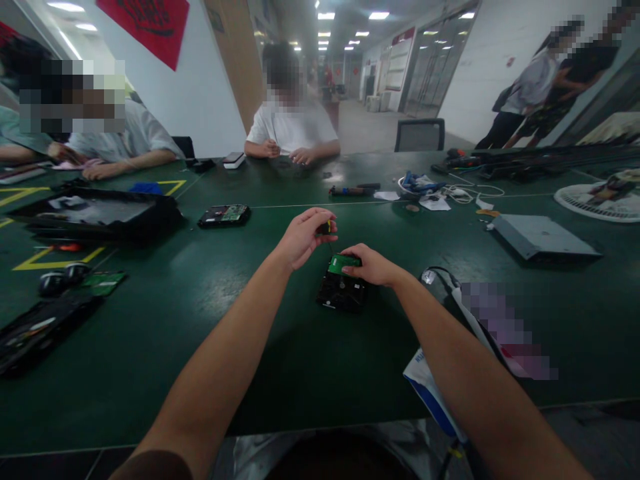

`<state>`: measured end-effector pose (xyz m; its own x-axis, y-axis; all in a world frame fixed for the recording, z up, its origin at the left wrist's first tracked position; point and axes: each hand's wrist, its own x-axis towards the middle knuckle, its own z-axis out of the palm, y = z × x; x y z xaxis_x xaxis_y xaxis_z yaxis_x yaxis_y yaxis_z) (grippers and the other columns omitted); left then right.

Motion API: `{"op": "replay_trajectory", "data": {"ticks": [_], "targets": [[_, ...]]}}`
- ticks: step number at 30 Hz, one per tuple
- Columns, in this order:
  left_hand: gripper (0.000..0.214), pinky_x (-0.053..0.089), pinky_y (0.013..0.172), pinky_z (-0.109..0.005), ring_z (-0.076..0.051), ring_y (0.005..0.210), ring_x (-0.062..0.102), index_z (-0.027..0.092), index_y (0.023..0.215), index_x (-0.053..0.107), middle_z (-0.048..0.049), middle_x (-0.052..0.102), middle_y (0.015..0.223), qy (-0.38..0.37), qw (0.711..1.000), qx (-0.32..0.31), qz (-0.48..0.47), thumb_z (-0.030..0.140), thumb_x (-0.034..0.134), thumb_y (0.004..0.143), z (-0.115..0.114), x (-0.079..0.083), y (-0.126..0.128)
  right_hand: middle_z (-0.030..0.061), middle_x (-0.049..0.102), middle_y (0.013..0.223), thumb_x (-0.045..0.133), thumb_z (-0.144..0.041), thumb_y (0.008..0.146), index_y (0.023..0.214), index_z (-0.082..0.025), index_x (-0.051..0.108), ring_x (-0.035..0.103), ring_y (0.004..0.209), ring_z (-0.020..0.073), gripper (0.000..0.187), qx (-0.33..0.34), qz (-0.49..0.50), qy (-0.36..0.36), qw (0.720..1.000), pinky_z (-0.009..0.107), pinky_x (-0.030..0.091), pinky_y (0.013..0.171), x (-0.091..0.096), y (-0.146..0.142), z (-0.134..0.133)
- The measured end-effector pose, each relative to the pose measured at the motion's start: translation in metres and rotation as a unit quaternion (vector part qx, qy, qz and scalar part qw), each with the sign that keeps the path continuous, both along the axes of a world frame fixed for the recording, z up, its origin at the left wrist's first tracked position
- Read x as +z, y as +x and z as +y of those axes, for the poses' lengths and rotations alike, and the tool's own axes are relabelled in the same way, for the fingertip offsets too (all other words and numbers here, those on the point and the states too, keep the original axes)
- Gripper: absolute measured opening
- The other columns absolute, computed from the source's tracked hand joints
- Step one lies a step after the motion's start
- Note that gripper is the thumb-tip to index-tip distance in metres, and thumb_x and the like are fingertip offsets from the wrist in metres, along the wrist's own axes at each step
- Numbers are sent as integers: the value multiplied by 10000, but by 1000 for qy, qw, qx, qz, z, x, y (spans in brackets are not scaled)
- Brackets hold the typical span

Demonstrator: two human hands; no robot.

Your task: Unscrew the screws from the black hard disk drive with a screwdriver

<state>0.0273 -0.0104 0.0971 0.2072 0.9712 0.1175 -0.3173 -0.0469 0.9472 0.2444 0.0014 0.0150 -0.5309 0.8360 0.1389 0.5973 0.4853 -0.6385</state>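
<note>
In front of me a black hard drive [341, 293] lies on the green table, with a green circuit board [342, 263] at its far end. My right hand [373, 265] grips that end from the right, thumb on the board and fingers around the far edge. Just above and to the left, my left hand [311, 237] is closed on a small screwdriver [325, 228] with a black and yellow handle. Its thin shaft points down at the drive's far left corner; I cannot tell whether the tip touches a screw.
Another drive [225, 215] lies farther left, near a black plastic casing [95, 210]. A grey metal box [543, 237] stands on the right. A lanyard [465, 307] lies beside my right forearm. Across the table sits a person in a white shirt [295, 127].
</note>
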Motion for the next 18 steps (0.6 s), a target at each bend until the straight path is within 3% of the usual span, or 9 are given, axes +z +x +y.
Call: {"op": "replay_trajectory", "data": {"ticks": [8, 18], "targets": [[233, 505, 605, -225, -180, 930, 619, 188, 996, 780, -96, 700, 1159, 24, 997, 25, 75, 357, 694, 860, 2, 0, -5, 101, 665, 1215, 770, -328, 853, 1288, -220, 696, 635, 1135, 272, 453, -3, 2, -10, 1000, 435, 495, 1050, 0, 1, -1], [241, 589, 704, -341, -231, 911, 695, 158, 1020, 682, -121, 732, 944, -29, 999, -34, 17, 357, 666, 885, 1, -4, 1, 98, 668, 1210, 769, -336, 856, 1297, -224, 693, 618, 1144, 277, 462, 3, -3, -8, 1000, 451, 486, 1054, -1, 1, 2]]}}
